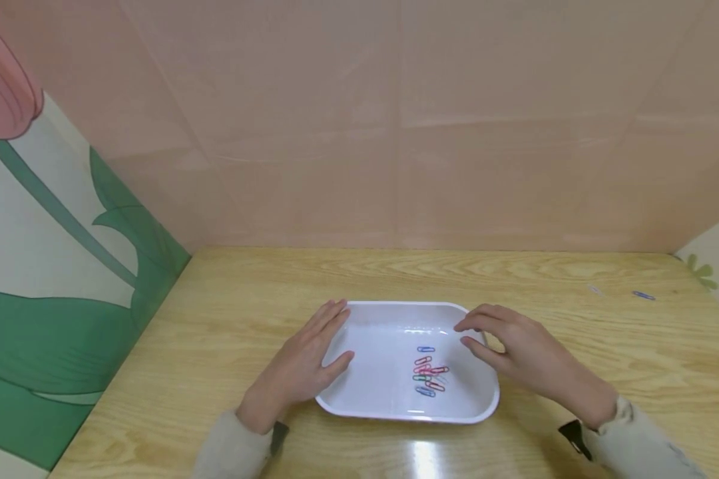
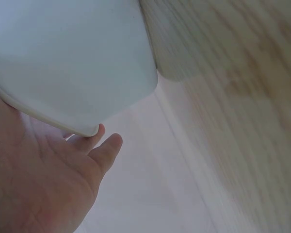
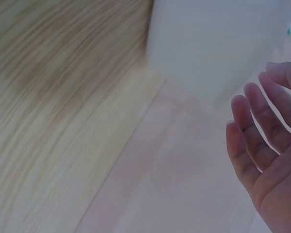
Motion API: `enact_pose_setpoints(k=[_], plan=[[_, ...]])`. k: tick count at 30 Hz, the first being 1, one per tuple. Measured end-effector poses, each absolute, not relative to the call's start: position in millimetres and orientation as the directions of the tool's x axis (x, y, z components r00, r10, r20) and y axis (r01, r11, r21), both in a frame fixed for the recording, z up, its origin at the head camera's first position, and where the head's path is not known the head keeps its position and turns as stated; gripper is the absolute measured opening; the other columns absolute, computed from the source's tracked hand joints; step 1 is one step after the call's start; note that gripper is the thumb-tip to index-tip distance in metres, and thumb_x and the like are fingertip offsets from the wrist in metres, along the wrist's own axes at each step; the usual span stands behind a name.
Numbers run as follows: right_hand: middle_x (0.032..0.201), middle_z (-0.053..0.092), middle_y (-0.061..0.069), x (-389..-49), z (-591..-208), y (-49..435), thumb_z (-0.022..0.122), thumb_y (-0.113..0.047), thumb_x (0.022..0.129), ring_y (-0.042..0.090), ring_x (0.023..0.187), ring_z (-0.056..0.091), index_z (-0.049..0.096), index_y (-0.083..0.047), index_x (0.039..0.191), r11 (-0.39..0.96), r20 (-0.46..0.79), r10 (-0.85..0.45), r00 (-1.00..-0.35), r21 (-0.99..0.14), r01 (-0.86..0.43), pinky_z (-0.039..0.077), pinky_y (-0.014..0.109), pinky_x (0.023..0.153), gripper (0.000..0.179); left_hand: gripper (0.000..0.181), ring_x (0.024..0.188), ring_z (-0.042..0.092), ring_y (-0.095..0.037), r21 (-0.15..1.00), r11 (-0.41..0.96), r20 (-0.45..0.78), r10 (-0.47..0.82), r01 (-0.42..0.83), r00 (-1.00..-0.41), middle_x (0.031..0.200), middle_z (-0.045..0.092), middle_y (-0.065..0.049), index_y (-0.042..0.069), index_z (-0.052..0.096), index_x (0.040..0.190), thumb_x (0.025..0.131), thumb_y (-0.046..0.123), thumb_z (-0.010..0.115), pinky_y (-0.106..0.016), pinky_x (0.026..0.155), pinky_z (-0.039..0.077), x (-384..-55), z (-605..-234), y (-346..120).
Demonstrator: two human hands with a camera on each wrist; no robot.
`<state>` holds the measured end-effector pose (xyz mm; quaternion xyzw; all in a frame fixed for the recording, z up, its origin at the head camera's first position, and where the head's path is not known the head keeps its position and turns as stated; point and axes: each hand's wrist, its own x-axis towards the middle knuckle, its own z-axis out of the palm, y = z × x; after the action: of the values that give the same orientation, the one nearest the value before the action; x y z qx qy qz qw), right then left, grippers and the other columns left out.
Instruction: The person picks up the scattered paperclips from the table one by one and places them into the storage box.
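Observation:
A shallow white tray (image 1: pixel 371 372) with rounded corners stands on the wooden table. Inside it, right of the middle, lies a loose cluster of coloured paper clips (image 1: pixel 435 386), red, pink, green and blue. My left hand (image 1: pixel 299 366) rests against the tray's left rim, fingers extended along it and thumb over the inside. The left wrist view has the palm and fingers right at the tray's edge. Over the right end of the tray hovers my right hand (image 1: pixel 521 349), fingers loosely bent and holding nothing. In the right wrist view its fingers are spread slightly, apart from the tray wall.
On the wooden table (image 1: pixel 245 319), far to the right, lie a blue paper clip (image 1: pixel 644 295) and a pale one (image 1: pixel 596 290). A pinkish covered wall (image 1: pixel 395 166) rises behind the table. A panel with painted leaves (image 1: pixel 54 346) borders the left side.

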<state>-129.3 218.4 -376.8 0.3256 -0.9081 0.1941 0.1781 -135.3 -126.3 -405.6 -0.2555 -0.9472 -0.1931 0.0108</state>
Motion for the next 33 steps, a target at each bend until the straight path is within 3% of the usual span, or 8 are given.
enact_pose_setpoints(k=[12, 23, 33], plan=[[0.099, 0.071, -0.004, -140, -380, 253, 0.081, -0.009, 0.079, 0.014, 0.084, 0.067, 0.073, -0.017, 0.099, 0.744, 0.497, -0.475, -0.726, -0.213, -0.633, 0.060, 0.032, 0.066, 0.024, 0.070, 0.153, 0.022, -0.028, 0.348, 0.799, 0.118, 0.482, 0.491, -0.868, 0.166, 0.024, -0.004, 0.010, 0.031, 0.156, 0.099, 0.043, 0.055, -0.047, 0.124, 0.027, -134, -405, -126], [0.103, 0.071, -0.002, -148, -389, 278, 0.081, -0.009, 0.079, 0.018, 0.089, 0.066, 0.074, -0.016, 0.102, 0.784, 0.493, -0.418, -0.763, -0.229, -0.577, 0.059, 0.038, 0.069, 0.025, 0.070, 0.154, 0.021, -0.027, 0.344, 0.800, 0.113, 0.485, 0.492, -0.867, 0.165, 0.024, -0.005, 0.011, 0.030, 0.156, 0.099, 0.044, 0.054, -0.047, 0.124, 0.026, -135, -405, -126], [0.101, 0.072, -0.002, -159, -403, 307, 0.079, -0.011, 0.082, 0.018, 0.085, 0.062, 0.073, -0.014, 0.106, 0.809, 0.445, -0.384, -0.809, -0.260, -0.527, 0.053, 0.029, 0.061, 0.026, 0.070, 0.153, 0.022, -0.029, 0.346, 0.797, 0.118, 0.486, 0.495, -0.866, 0.165, 0.025, -0.007, 0.010, 0.030, 0.156, 0.099, 0.043, 0.055, -0.047, 0.124, 0.026, -134, -404, -126]])
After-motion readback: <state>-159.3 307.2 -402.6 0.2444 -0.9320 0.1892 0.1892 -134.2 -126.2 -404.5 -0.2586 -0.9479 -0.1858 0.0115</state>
